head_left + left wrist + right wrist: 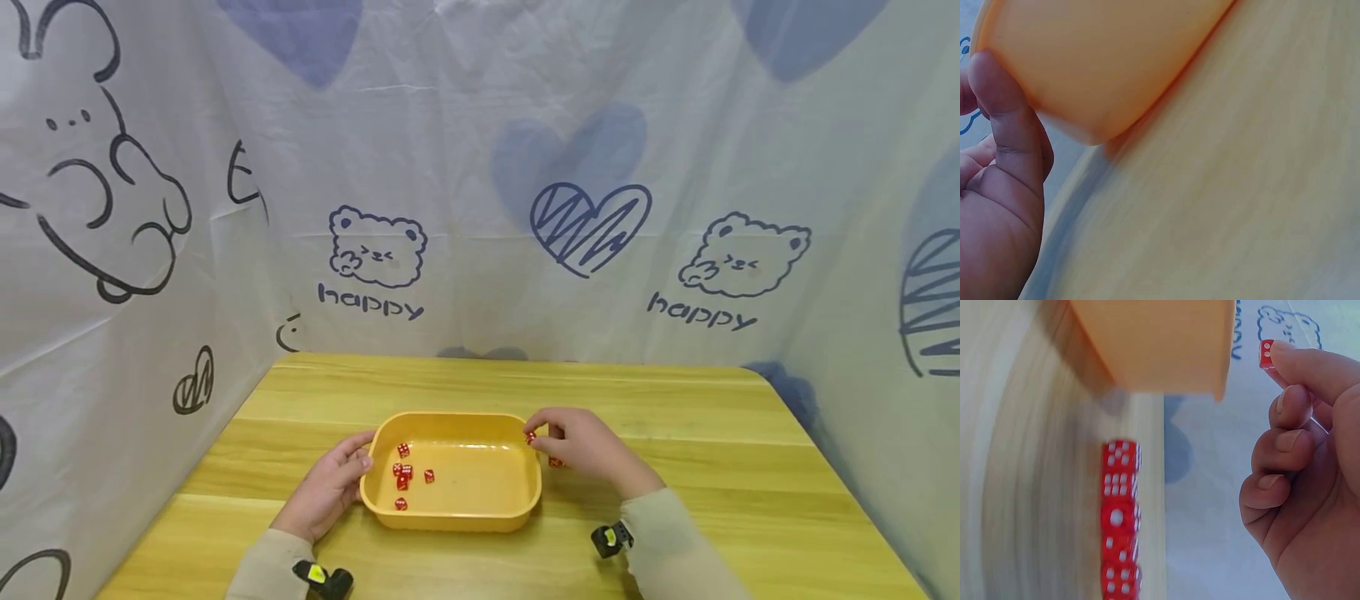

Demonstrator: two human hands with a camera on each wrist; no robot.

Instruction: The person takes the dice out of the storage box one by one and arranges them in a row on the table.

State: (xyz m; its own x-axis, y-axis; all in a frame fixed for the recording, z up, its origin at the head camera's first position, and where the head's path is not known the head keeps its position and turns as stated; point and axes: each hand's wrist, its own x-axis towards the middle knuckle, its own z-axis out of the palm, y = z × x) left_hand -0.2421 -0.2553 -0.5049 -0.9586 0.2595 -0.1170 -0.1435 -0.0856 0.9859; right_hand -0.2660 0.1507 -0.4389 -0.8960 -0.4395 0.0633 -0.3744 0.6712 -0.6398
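Observation:
My left hand [326, 492] holds the left end of a shallow yellow plastic tray [457, 522]. In the left wrist view the thumb [1004, 106] lies against the tray's outer wall, and the other fingers are partly hidden behind it. Several red dice [402, 482] with white pips lie in the tray's left part. At the tray's right rim my right hand [588, 446] pinches one red die [1267, 354] between thumb and forefinger, slightly above the rim. Its remaining fingers are curled. Below it, a row of red dice [1120, 515] sits on the table, mostly hidden by the hand in the head view.
The tray rests on a yellow wood-grain table [705, 500]. White curtains [465, 167] printed with hearts, bears and words stand behind and on both sides. A black wrist-worn device [324, 579] is on the left sleeve, another black device [611, 539] on the right.

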